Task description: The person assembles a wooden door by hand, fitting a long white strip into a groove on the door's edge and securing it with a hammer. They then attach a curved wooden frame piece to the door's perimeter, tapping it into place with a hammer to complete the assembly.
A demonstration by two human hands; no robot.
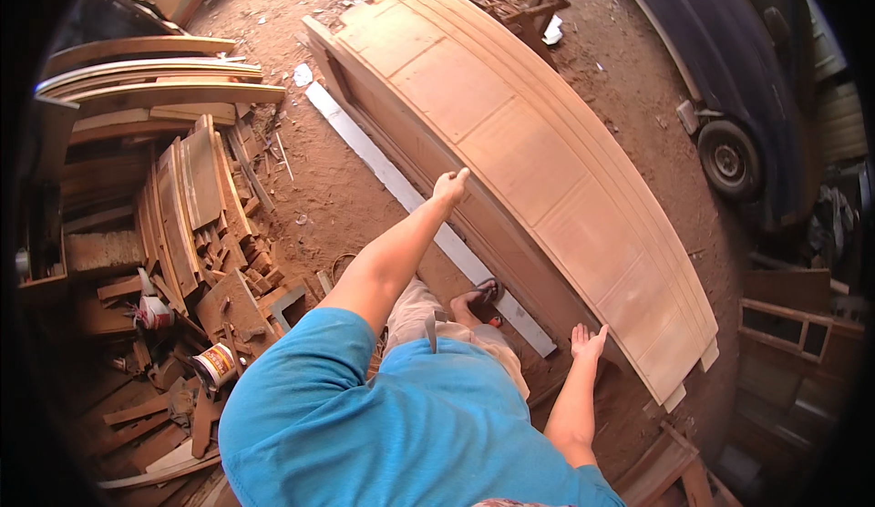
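A long, pale brown wooden door (538, 165) with grooved rectangular panels lies before me, raised above the dirt floor and running from far left to near right. My left hand (451, 186) is closed on its near edge, around the middle of its length; the fingertips are partly hidden. Farther right, my right hand (588, 341) is at the same edge near the right end, its fingers apart and the palm showing. Under the near edge, darker wooden boards (497, 247) form a side below the panelled face.
A white-topped plank (365, 143) lies along the ground by my feet. At left is a heap of boards and offcuts (196, 206) with a paint bucket (217, 363). A dark vehicle (729, 79) stands at right. Wooden frames (802, 325) lie at the lower right.
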